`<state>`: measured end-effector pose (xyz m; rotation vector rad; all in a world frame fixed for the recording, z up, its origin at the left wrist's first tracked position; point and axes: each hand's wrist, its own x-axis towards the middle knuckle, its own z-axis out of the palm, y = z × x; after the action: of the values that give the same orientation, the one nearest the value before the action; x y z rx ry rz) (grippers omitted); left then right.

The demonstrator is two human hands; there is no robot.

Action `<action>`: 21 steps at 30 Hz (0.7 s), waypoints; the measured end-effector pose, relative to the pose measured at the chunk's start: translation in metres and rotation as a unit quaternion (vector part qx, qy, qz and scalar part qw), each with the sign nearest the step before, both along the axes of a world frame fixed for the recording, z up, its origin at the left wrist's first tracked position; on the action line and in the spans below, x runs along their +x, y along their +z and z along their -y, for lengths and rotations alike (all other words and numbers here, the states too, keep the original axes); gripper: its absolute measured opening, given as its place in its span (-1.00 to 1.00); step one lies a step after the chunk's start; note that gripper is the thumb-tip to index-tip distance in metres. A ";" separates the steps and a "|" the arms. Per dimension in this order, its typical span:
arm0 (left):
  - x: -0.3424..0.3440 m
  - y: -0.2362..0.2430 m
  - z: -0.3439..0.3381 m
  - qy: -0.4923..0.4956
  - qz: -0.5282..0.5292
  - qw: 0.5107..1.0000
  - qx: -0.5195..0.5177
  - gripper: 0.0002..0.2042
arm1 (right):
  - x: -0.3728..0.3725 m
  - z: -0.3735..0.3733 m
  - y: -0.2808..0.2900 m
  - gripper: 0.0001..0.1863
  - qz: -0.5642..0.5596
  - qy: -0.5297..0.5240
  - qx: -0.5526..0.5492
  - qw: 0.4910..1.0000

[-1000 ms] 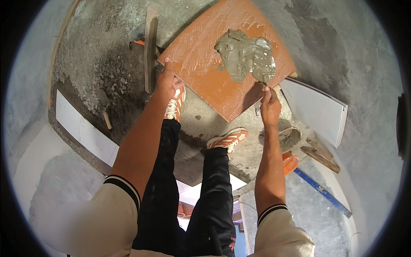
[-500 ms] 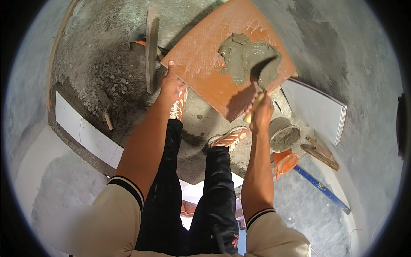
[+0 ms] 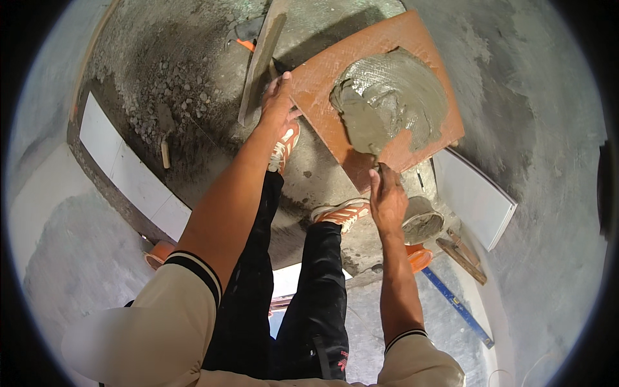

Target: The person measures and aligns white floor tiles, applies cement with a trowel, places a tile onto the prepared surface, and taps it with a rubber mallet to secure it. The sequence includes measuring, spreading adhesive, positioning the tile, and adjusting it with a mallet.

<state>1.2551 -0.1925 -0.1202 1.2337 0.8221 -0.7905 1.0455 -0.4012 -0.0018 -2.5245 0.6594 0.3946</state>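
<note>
My left hand (image 3: 278,103) grips the near-left edge of a square orange tile (image 3: 311,73), tilted above the floor with a broad patch of wet grey mortar (image 3: 389,93) on its face. My right hand (image 3: 387,200) is closed on a trowel (image 3: 378,157) at the tile's near-right side; its blade is smeared and partly lost in the mortar. A bucket of grey mix (image 3: 422,226) stands just right of my right hand, beside an orange container (image 3: 418,258).
Stacked white tiles (image 3: 472,197) lean at right, near wooden tools (image 3: 461,258) and a blue level (image 3: 456,304). A grey plank (image 3: 261,64) lies behind the tile, beside an orange-handled tool (image 3: 245,44). Rubble (image 3: 174,97) and white floor tiles (image 3: 142,180) are at left.
The mortar now covers a wider, smeared area reaching up and right on the tile. The tile and both hands appear shifted; my right hand has moved lower and left with the trowel.
</note>
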 end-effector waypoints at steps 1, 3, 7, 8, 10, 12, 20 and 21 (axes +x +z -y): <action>0.003 0.000 0.002 -0.018 0.008 1.000 0.020 -0.33 | 0.002 0.007 0.007 -0.56 -0.009 0.040 -0.058 0.997; 0.003 -0.004 0.003 -0.039 0.020 0.998 0.035 -0.40 | 0.017 0.033 -0.004 -0.57 -0.020 0.074 -0.106 0.991; -0.008 -0.025 -0.006 -0.054 0.045 0.997 0.034 -0.52 | 0.077 0.090 -0.027 -0.56 0.018 0.056 -0.150 0.987; -0.010 -0.028 -0.008 -0.058 0.051 0.996 0.037 -0.53 | 0.090 0.103 -0.030 -0.56 0.034 0.037 -0.151 0.987; -0.011 -0.035 -0.013 -0.052 0.065 0.996 0.031 -0.54 | 0.120 0.126 -0.032 -0.54 0.012 0.016 -0.123 0.992; -0.011 -0.036 -0.012 -0.049 0.072 0.996 0.023 -0.55 | 0.133 0.136 -0.031 -0.50 -0.003 -0.017 -0.102 0.995; -0.004 -0.032 -0.007 -0.051 0.058 0.997 0.028 -0.44 | 0.031 0.121 -0.037 -0.35 -0.068 -0.201 0.053 0.976; -0.005 -0.030 -0.007 -0.054 0.057 0.997 0.029 -0.42 | 0.007 0.111 -0.030 -0.34 -0.075 -0.229 0.074 0.968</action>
<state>1.2499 -0.1850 -0.1503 1.3708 0.6954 -0.7796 1.0528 -0.5119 -0.0313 -2.1294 1.1932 0.4482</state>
